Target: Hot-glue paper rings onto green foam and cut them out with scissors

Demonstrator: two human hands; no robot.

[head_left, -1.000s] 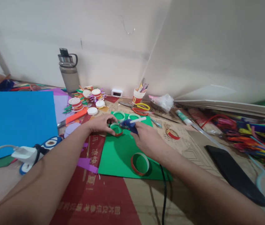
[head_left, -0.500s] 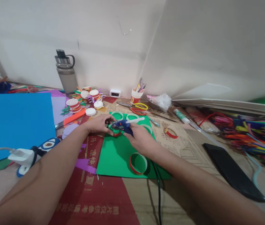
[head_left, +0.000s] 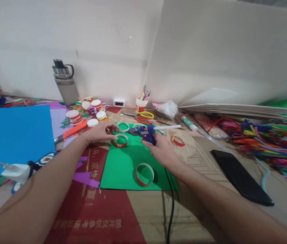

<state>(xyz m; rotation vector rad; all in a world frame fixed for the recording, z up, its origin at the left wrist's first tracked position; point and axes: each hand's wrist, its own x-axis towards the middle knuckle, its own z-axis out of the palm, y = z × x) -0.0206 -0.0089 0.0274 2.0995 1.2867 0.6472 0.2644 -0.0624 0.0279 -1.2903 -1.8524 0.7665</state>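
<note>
A right hand (head_left: 161,149) grips a blue glue gun (head_left: 147,135) crosswise, nozzle leftward. The left hand (head_left: 102,133), nearer, meets a red-banded ring (head_left: 120,145) inside the green sheet's (head_left: 123,169) left edge; whether it pinches is unclear.

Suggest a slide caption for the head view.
Right hand holding blue plastic glue gun over green rectangular sheet; left hand beside thin red-and-white ring.

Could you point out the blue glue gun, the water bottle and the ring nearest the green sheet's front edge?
Blue glue gun (head_left: 147,133), head view: on its blue body.
Water bottle (head_left: 66,89), head view: on its grey side.
Ring (head_left: 138,178), head view: on its red outer wall.
</note>
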